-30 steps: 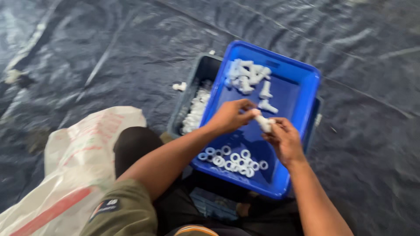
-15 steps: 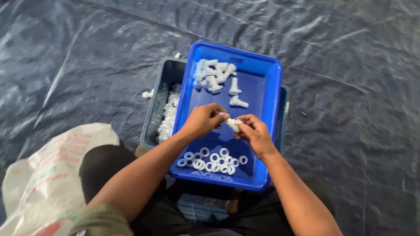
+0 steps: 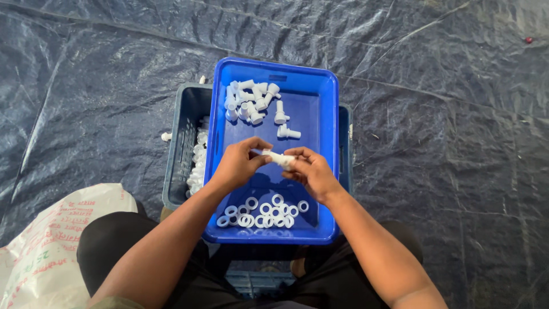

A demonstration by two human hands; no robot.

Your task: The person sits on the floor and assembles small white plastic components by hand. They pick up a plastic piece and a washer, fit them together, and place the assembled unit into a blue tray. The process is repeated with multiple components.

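White woven plastic sack [image 3: 46, 246] sits far out to the left of the shallow blue plastic tray [image 3: 320, 149], down by the person's knee, red and green print on it. Moving in, a dark grey slatted plastic crate [image 3: 180, 154] sits under the tray and juts out past its left edge, with a heap of white plastic parts [image 3: 197, 166] showing in the exposed strip. One stray white piece [image 3: 166, 137] lies on the dark plastic sheet [image 3: 103, 86] just beside the crate's left wall.

Over the tray's middle now: the left hand [image 3: 237, 166] is curled, thumb and fingertips pinched on one end of a small white plastic pipe fitting [image 3: 279, 158]. That fitting hangs above the tray floor, between both hands, clear of the piles. The right hand [image 3: 311, 171] is closed on its other end, fingers wrapped underneath.

Toward the tray's far left corner, a cluster of white plastic elbow fittings [image 3: 251, 100], two more lying a little apart nearer the hands. Along the tray's near edge, a scatter of white plastic rings [image 3: 263, 210], flat on the floor, just below both wrists.
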